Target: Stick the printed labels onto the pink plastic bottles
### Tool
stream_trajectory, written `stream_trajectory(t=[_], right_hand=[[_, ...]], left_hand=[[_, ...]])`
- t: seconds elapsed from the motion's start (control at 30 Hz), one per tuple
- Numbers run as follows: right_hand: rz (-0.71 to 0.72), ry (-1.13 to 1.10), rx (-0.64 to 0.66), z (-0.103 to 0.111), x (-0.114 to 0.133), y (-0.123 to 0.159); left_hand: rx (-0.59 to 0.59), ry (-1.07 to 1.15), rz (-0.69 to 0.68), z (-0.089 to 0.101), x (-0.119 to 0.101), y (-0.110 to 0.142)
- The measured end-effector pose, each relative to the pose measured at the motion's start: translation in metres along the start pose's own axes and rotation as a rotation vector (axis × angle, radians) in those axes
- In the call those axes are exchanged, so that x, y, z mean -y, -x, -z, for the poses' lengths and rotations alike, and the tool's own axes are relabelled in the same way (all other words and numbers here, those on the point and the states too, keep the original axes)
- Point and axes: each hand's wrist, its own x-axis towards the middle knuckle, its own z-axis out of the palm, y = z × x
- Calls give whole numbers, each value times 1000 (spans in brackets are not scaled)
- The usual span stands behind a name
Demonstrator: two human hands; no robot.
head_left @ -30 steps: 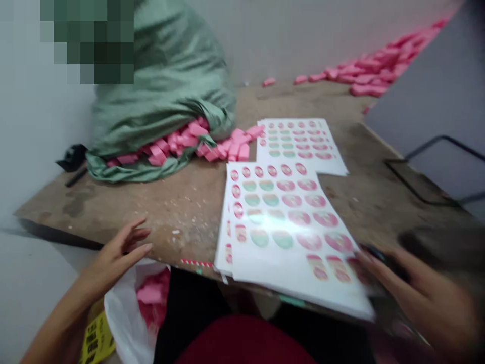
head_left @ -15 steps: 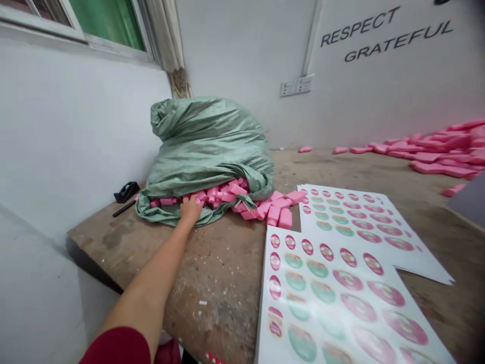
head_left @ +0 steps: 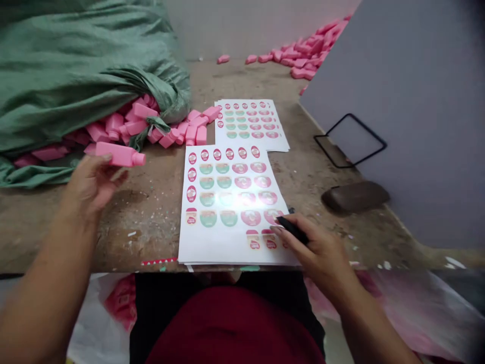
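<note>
My left hand (head_left: 91,182) grips a pink plastic bottle (head_left: 119,154) above the wooden table (head_left: 155,202), just in front of the green sack (head_left: 76,65). More pink bottles (head_left: 159,126) spill from the sack's mouth. My right hand (head_left: 318,250) rests on the lower right corner of a stack of sticker sheets (head_left: 231,202) and holds a small black tool (head_left: 291,230) between its fingers. A second sticker sheet (head_left: 250,124) lies further back.
A grey board (head_left: 409,116) on a black wire stand (head_left: 348,139) rises at the right, with a dark oblong object (head_left: 354,196) before it. Pink bottles (head_left: 299,58) lie along the far wall. White bags with pink bottles (head_left: 121,303) hang below the table edge.
My left hand reached into the sack's pile and has come back holding one pink bottle. The view has dropped to the near sticker sheets, where my right hand now lies.
</note>
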Motion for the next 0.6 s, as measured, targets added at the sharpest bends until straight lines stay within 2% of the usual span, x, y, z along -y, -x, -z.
stream_trajectory(t=[0.07,0.2,0.33,0.4,0.47,0.6], right_hand=[[22,2,31,-6,3,1],[64,-6,113,-11,2,6],[79,52,122,-12,2,6],[94,98,125,-12,4,5],[135,152,118,-12,6,4],[220,247,87,-14,9,4]], left_hand=[[80,148,121,-20,16,31],[142,260,319,-64,49,84],[351,275,541,-103,80,125],[428,258,596,-117,93,137],[448,234,596,-123,104,142],[448,200,546,-124,112,141]])
